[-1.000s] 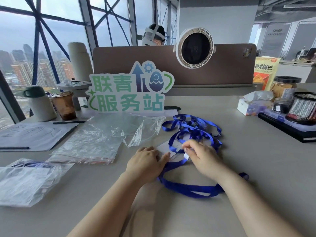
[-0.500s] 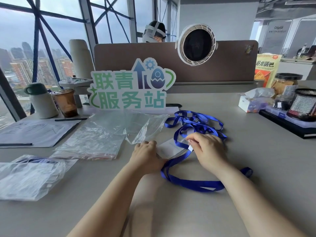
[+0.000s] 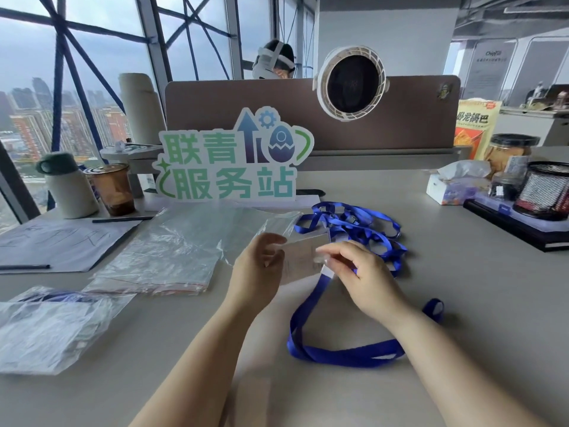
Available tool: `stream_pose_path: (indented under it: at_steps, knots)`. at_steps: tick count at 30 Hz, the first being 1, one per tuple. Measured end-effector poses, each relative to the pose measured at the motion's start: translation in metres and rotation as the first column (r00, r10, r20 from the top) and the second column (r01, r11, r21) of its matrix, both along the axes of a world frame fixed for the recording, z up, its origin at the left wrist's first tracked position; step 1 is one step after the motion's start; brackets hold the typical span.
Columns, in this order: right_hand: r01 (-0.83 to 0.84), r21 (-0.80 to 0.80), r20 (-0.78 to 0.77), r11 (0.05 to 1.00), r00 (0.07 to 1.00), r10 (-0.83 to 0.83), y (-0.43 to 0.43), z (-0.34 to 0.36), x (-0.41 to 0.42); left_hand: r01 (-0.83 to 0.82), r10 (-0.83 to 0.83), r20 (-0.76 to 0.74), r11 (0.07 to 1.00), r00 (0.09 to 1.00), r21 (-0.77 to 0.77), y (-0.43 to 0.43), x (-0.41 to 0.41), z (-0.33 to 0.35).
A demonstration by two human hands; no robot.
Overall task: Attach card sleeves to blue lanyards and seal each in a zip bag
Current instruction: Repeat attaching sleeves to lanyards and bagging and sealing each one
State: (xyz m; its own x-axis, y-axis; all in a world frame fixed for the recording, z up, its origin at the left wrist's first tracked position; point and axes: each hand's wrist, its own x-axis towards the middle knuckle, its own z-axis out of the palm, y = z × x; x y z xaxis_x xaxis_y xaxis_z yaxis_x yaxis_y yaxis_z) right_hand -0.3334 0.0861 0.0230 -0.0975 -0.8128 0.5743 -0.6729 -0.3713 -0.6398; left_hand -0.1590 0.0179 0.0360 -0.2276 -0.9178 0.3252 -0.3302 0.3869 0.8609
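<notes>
A clear card sleeve [image 3: 300, 257] is lifted off the grey table [image 3: 462, 303] between both hands. My left hand [image 3: 257, 269] grips its left edge. My right hand [image 3: 361, 275] pinches its right edge, where the end of a blue lanyard [image 3: 323, 349] meets it. That lanyard loops down across the table below my right wrist. A tangle of more blue lanyards [image 3: 357, 226] lies just behind the sleeve. A stack of clear zip bags [image 3: 172, 257] with red seal strips lies to the left. A filled bag [image 3: 46, 328] sits at the near left.
A cut-out sign [image 3: 231, 161] stands behind the bags, with a coffee cup [image 3: 112, 189], a white bottle [image 3: 67, 186], papers [image 3: 58, 241] and pens at the left. A tissue box [image 3: 455, 186], jars and a mesh pen holder [image 3: 545, 192] crowd the right. A person sits beyond the divider.
Both hands have raised the card sleeve off the table and turned it up. The left hand went from resting flat beside it to gripping its edge. The camera moved closer.
</notes>
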Motion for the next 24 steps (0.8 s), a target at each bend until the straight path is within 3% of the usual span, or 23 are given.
stream_pose_path:
  at_steps: [4, 7, 11, 18, 24]
  knots:
    - [0.088, -0.007, 0.141, 0.996, 0.986, -0.086, 0.0009, 0.0025, -0.0001, -0.029, 0.027, -0.087, 0.999, 0.996, -0.032, 0.0014, -0.0025, 0.0005]
    - [0.163, -0.066, 0.125, 0.985, 0.980, -0.153, -0.0020, 0.0004, -0.0037, -0.003, 0.000, -0.131, 1.000, 0.991, -0.025, 0.0035, -0.0040, 0.0019]
    - [0.131, -0.135, 0.133, 0.982, 0.985, -0.113, -0.0024, 0.0009, -0.0036, -0.023, 0.017, -0.103, 0.998, 0.995, -0.057, 0.0044, -0.0050, 0.0016]
    - [0.072, -0.114, -0.032, 0.991, 0.997, -0.076, -0.0020, 0.0016, -0.0012, -0.010, 0.001, -0.082, 0.994, 0.997, -0.105, 0.0030, -0.0050, -0.0006]
    - [0.019, 0.101, -0.205, 0.995, 0.979, 0.002, 0.0030, 0.0015, 0.0008, -0.009, 0.006, -0.028, 0.991, 1.000, -0.135, 0.0068, -0.0071, 0.0004]
